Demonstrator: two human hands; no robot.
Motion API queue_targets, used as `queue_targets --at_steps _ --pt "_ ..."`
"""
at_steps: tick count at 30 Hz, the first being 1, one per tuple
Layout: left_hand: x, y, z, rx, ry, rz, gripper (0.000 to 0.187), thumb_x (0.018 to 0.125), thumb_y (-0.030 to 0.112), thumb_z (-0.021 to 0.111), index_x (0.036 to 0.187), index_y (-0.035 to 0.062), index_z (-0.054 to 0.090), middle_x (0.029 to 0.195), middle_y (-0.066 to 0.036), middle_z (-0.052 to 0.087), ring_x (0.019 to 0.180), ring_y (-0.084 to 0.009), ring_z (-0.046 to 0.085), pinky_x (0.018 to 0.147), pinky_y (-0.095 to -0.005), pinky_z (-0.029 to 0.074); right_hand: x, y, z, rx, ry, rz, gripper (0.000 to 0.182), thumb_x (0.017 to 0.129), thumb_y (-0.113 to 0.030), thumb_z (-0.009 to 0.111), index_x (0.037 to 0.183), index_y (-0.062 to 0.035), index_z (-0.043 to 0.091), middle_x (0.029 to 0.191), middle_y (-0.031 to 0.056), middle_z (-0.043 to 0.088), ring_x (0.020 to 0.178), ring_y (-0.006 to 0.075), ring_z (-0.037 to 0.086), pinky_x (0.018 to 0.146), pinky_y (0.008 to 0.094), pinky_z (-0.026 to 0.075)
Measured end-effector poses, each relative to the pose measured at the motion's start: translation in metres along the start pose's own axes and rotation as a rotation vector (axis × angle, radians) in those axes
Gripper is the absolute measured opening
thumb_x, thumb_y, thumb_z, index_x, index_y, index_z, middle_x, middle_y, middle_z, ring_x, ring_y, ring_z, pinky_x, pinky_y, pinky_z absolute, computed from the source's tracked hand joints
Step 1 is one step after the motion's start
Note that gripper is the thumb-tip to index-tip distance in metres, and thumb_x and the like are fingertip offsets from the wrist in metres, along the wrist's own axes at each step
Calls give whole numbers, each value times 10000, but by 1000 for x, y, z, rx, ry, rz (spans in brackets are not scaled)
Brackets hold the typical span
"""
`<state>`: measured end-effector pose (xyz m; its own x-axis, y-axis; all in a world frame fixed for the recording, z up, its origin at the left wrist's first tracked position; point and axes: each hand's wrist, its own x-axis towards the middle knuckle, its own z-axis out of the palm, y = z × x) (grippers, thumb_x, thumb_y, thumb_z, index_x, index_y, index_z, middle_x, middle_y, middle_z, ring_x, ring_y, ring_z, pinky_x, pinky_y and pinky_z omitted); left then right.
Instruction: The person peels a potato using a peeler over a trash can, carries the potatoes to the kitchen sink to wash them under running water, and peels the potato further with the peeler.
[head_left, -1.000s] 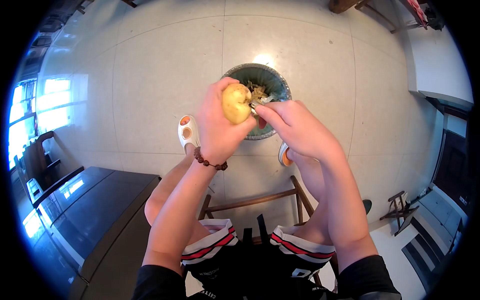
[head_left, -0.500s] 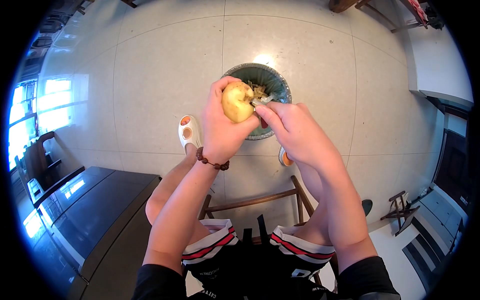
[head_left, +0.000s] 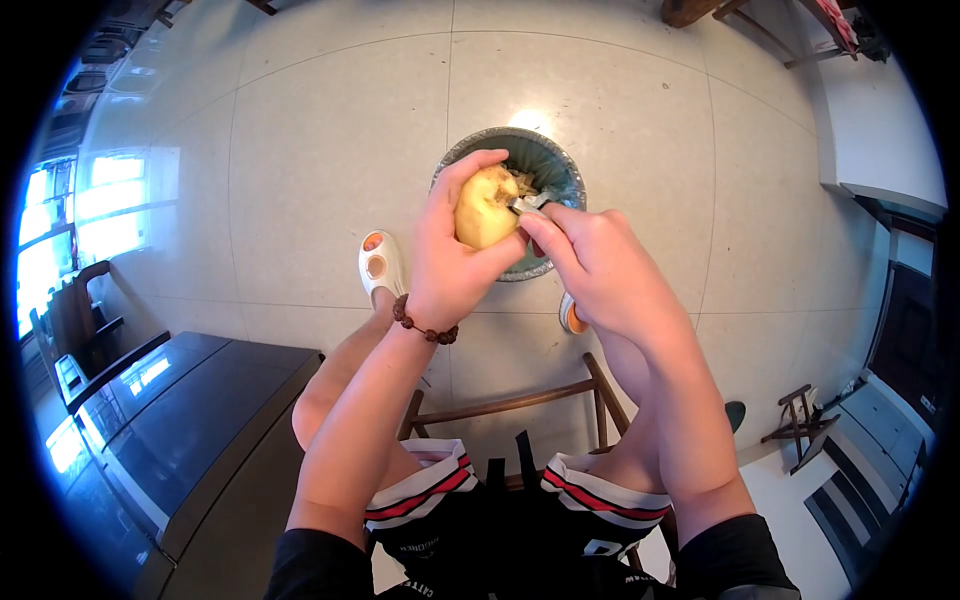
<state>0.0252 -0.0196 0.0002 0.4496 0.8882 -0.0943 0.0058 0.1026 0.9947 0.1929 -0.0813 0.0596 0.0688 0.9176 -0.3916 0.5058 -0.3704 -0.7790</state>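
A pale yellow potato [head_left: 482, 212], largely peeled with some brown spots, is held in my left hand [head_left: 448, 235], its fingers curled round the far and left sides. My right hand [head_left: 590, 245] grips a small metal peeler [head_left: 528, 205], whose head touches the potato's right side near a brownish hollow. Both hands are over a round bin [head_left: 570, 172] with a greenish liner, and peelings [head_left: 524, 183] lie inside it. Much of the peeler's handle is hidden by my fingers.
The bin stands on the tiled floor [head_left: 330, 130] between my feet. A dark glossy table [head_left: 200, 400] is at the lower left. Below my arms shows a wooden bar [head_left: 505, 402] of a stool or chair. A small wooden stool [head_left: 798, 425] is at the right.
The potato has shifted slightly right and turned in my left hand, whose fingers now reach farther over it. The peeler and my right hand have moved slightly to the right.
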Motion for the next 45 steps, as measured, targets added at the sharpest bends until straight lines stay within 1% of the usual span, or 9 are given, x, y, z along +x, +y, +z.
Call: queue_targets --at_steps 3,5,15,23,33,36,38,41,45 --pt "-1 -1 1 -9 7 0 591 784 -19 748 1344 63 580 1177 -60 610 1059 -146 612 911 -308 532 1 2 1 1 -1 5 443 1076 -344 536 918 44 682 734 292 653 725 490 656 677 525 526" --pt "-2 1 0 -9 3 -5 590 785 -20 748 1344 63 577 1175 -58 610 1058 -143 611 905 -307 533 0 6 5 29 53 -67 392 1073 -265 562 865 63 615 632 234 554 522 313 501 564 412 449" --pt "-4 3 2 -45 10 14 594 792 -34 734 1350 70 561 1173 -53 599 1031 -120 597 865 -281 531 -4 5 12 28 112 -79 358 1065 -238 585 869 60 618 625 239 542 516 334 528 549 424 449" --pt "-3 1 1 -101 12 17 606 795 -30 724 1366 74 545 1172 -47 589 1018 -114 585 861 -274 521 -3 0 15 -71 123 -90 415 1075 -328 539 884 26 641 695 266 658 660 474 662 615 531 527" --pt "-2 7 -1 -267 46 -71 627 806 -29 708 1393 84 521 1194 -54 582 1043 -122 596 881 -295 538 -6 2 7 -13 78 -31 403 1049 -352 591 918 21 670 689 260 658 640 467 651 600 510 522" --pt "-2 7 -3 -207 43 -19 640 803 -15 746 1395 85 525 1204 -58 588 1057 -137 613 901 -310 548 -5 8 6 23 80 -53 376 1010 -353 666 931 14 682 601 191 611 525 335 614 540 413 485" --pt "-2 2 -1 -151 44 15 658 791 5 778 1395 82 528 1211 -63 595 1068 -149 619 909 -318 549 -1 15 9 292 198 -76 289 944 -276 763 934 0 678 539 46 510 484 127 474 496 298 391" --pt "-2 -1 4 3 41 96 695 765 49 836 1391 76 534 1218 -77 610 1084 -169 630 927 -332 550 2 8 16 555 275 -98 219 888 -181 814 943 -24 672 569 -66 419 550 19 360 499 238 310" --pt "-6 -1 10 139 21 96 779 746 70 868 1434 79 504 1208 -72 612 1075 -158 625 913 -317 555 6 8 23 612 260 -56 208 871 -135 821 978 -36 672 603 -105 437 559 -4 363 501 228 299"
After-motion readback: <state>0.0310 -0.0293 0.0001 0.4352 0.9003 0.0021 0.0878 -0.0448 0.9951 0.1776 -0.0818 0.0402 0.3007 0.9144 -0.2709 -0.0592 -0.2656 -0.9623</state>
